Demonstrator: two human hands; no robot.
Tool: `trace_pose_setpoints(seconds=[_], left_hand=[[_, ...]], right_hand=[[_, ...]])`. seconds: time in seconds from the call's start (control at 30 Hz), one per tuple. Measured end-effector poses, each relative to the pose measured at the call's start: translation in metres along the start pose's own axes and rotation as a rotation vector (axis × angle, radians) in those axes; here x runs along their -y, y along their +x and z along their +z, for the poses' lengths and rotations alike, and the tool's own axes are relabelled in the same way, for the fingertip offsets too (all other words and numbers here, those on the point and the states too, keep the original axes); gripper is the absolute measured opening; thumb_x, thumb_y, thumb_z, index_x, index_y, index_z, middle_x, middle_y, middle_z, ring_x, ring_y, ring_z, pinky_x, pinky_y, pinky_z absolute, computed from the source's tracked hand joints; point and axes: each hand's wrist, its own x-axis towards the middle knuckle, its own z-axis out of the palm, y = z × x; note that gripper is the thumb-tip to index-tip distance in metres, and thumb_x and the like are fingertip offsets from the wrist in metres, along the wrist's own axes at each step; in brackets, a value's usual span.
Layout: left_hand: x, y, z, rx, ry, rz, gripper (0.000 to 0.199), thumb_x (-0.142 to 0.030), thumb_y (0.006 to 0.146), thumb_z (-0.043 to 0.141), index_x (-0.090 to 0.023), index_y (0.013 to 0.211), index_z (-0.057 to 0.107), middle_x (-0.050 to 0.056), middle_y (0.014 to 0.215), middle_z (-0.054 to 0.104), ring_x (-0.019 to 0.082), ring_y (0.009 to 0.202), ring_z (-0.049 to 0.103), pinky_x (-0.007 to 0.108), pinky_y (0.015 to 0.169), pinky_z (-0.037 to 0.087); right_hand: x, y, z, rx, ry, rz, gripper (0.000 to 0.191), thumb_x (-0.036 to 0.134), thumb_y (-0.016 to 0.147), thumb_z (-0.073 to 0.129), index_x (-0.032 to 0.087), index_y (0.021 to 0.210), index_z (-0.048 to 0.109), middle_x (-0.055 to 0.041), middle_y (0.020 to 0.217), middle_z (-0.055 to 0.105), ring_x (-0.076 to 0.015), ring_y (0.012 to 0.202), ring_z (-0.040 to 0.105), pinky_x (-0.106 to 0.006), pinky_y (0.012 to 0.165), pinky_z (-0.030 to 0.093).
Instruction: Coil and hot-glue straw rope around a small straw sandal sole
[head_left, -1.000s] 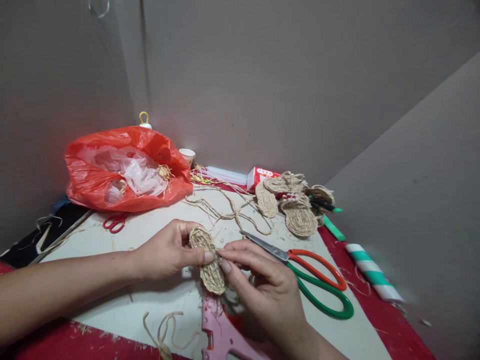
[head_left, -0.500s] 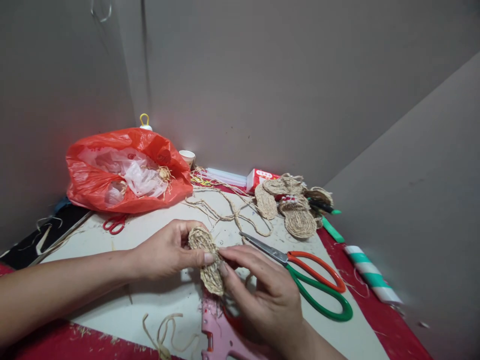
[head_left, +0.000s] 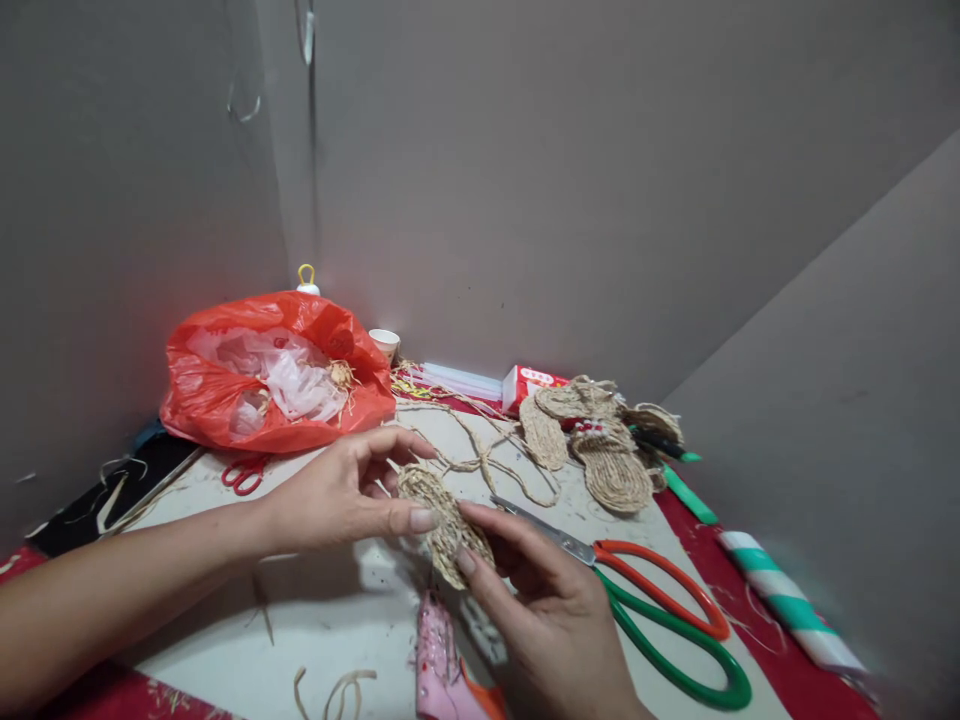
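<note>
A small oval sole of coiled straw cord [head_left: 442,525] is held tilted above the white board [head_left: 352,590]. My left hand [head_left: 349,495] has its thumb across the sole's upper left side, index finger raised off it and the other fingers partly hidden. At the lower right end, my right hand [head_left: 544,600] pinches the sole between thumb and fingers. Below it lies a pink glue gun [head_left: 439,660] with an orange trigger, partly cut off by the frame. Large scissors [head_left: 660,590] with one orange and one green handle rest right of my right hand.
An open red plastic bag [head_left: 195,400] stands back left, small red scissors [head_left: 244,475] before it. Finished straw soles [head_left: 615,480] pile up back right, beside a red box [head_left: 517,388]. Loose straw cord [head_left: 480,460] lies mid-board. A green-and-white striped roll [head_left: 787,600] sits at the right edge.
The view has shifted, so the table things sit lower and further right. My left index finger has lifted away from the sole, and the sole is tilted more to the right.
</note>
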Motion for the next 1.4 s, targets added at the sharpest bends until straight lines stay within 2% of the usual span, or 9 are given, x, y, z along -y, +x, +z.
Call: trace_pose_setpoints(seconds=[0.17, 0.33, 0.53, 0.73, 0.93, 1.1, 1.23, 1.33, 1.4], left_hand=[[-0.012, -0.005, -0.009, 0.13, 0.33, 0.136, 0.051, -0.026, 0.071, 0.08, -0.022, 0.117, 0.059, 0.003, 0.107, 0.063, 0.017, 0.094, 0.058, 0.031, 0.084, 0.047], [-0.013, -0.006, -0.005, 0.077, 0.567, 0.266, 0.038, -0.017, 0.074, 0.074, -0.017, 0.109, 0.059, 0.002, 0.097, 0.063, 0.015, 0.085, 0.057, 0.027, 0.078, 0.047], [-0.009, -0.007, -0.001, 0.101, 0.668, 0.327, 0.026, -0.019, 0.077, 0.071, -0.015, 0.101, 0.06, 0.001, 0.086, 0.063, 0.013, 0.074, 0.055, 0.024, 0.069, 0.045], [-0.012, -0.009, -0.001, 0.129, 0.7, 0.337, 0.025, -0.029, 0.08, 0.071, -0.014, 0.097, 0.063, 0.003, 0.082, 0.065, 0.014, 0.072, 0.057, 0.023, 0.065, 0.045], [-0.012, -0.01, 0.001, 0.142, 0.678, 0.37, 0.025, -0.031, 0.08, 0.07, -0.013, 0.096, 0.063, 0.004, 0.084, 0.066, 0.013, 0.072, 0.058, 0.022, 0.066, 0.046], [-0.009, -0.011, 0.002, 0.136, 0.663, 0.363, 0.025, -0.03, 0.079, 0.071, -0.014, 0.096, 0.063, 0.002, 0.08, 0.064, 0.013, 0.069, 0.056, 0.021, 0.063, 0.046], [-0.008, -0.011, 0.003, 0.089, 0.67, 0.357, 0.024, -0.03, 0.078, 0.071, -0.016, 0.096, 0.063, 0.001, 0.078, 0.063, 0.012, 0.067, 0.054, 0.021, 0.062, 0.045], [-0.007, -0.012, 0.004, 0.082, 0.69, 0.353, 0.022, -0.03, 0.078, 0.07, -0.016, 0.094, 0.062, 0.001, 0.077, 0.062, 0.012, 0.066, 0.053, 0.021, 0.061, 0.044], [-0.008, -0.013, 0.005, 0.072, 0.695, 0.348, 0.023, -0.031, 0.079, 0.069, -0.016, 0.095, 0.061, 0.001, 0.079, 0.062, 0.013, 0.067, 0.053, 0.022, 0.061, 0.044]], right_hand=[[0.003, 0.006, -0.006, 0.11, 0.118, 0.167, 0.024, 0.022, 0.08, 0.072, 0.031, 0.102, 0.074, 0.0002, 0.088, 0.077, -0.0134, 0.077, 0.071, -0.02, 0.069, 0.057], [0.012, 0.012, -0.009, 0.182, 0.198, 0.27, 0.025, 0.019, 0.074, 0.073, 0.031, 0.097, 0.077, -0.0002, 0.084, 0.077, -0.0126, 0.072, 0.069, -0.019, 0.062, 0.055], [0.012, 0.012, -0.012, 0.251, 0.163, 0.341, 0.026, 0.021, 0.075, 0.071, 0.027, 0.1, 0.076, -0.004, 0.091, 0.077, -0.0193, 0.088, 0.07, -0.027, 0.071, 0.056], [0.017, 0.014, -0.013, 0.307, 0.234, 0.354, 0.027, 0.02, 0.075, 0.07, 0.026, 0.101, 0.075, -0.0046, 0.095, 0.077, -0.019, 0.086, 0.071, -0.03, 0.076, 0.056], [0.019, 0.014, -0.019, 0.349, 0.181, 0.279, 0.031, 0.016, 0.074, 0.068, 0.027, 0.102, 0.074, -0.0036, 0.102, 0.076, -0.0192, 0.092, 0.07, -0.03, 0.081, 0.055], [0.014, 0.01, -0.026, 0.41, 0.188, 0.194, 0.036, 0.026, 0.08, 0.062, 0.029, 0.115, 0.069, -0.0047, 0.109, 0.073, -0.0225, 0.101, 0.069, -0.034, 0.085, 0.055], [0.012, 0.006, -0.023, 0.33, -0.253, -0.077, 0.061, 0.023, 0.072, 0.072, 0.027, 0.13, 0.053, -0.0089, 0.12, 0.068, -0.0261, 0.106, 0.067, -0.038, 0.09, 0.055], [0.013, 0.006, -0.017, 0.28, -0.417, -0.338, 0.055, 0.016, 0.074, 0.07, 0.025, 0.124, 0.048, -0.0073, 0.111, 0.071, -0.0216, 0.097, 0.07, -0.029, 0.082, 0.057], [0.014, 0.006, -0.014, 0.256, -0.444, -0.397, 0.049, 0.016, 0.077, 0.067, 0.025, 0.121, 0.047, -0.0055, 0.104, 0.072, -0.0191, 0.091, 0.071, -0.025, 0.078, 0.057]])
